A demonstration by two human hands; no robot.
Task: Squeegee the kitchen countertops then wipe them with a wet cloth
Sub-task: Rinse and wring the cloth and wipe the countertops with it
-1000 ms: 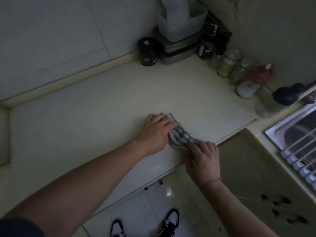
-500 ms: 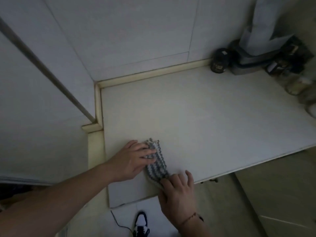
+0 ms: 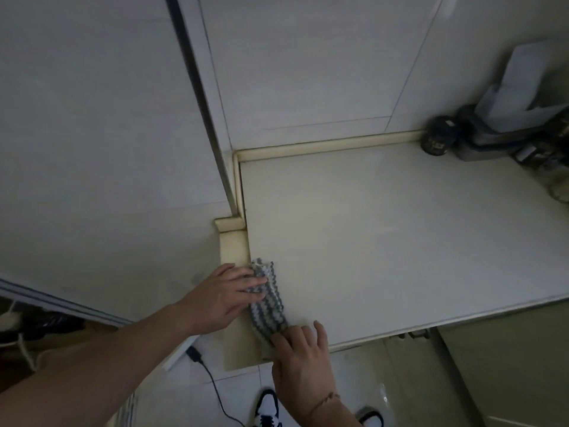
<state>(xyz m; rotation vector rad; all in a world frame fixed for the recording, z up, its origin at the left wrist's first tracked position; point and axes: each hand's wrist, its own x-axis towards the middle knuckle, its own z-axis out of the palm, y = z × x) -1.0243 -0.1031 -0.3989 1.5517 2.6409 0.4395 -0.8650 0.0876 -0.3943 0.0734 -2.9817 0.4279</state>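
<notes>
A grey-and-white striped cloth (image 3: pixel 268 303) lies folded long on the pale countertop (image 3: pixel 385 241), at its left front corner beside the raised cream edge strip. My left hand (image 3: pixel 223 295) presses flat on the cloth's far end, fingers straight. My right hand (image 3: pixel 303 362) presses on the cloth's near end at the counter's front edge, fingers spread. No squeegee is in view.
A tiled wall (image 3: pixel 308 72) rises behind the counter. At the back right stand a dark jar (image 3: pixel 435 140), stacked metal trays (image 3: pixel 492 146) and a pale container. A black cable (image 3: pixel 215 392) runs over the floor below, near my shoes.
Both hands have slid the cloth leftward along the front of the counter, from near the sink side to the left corner. The view has swung left with them.
</notes>
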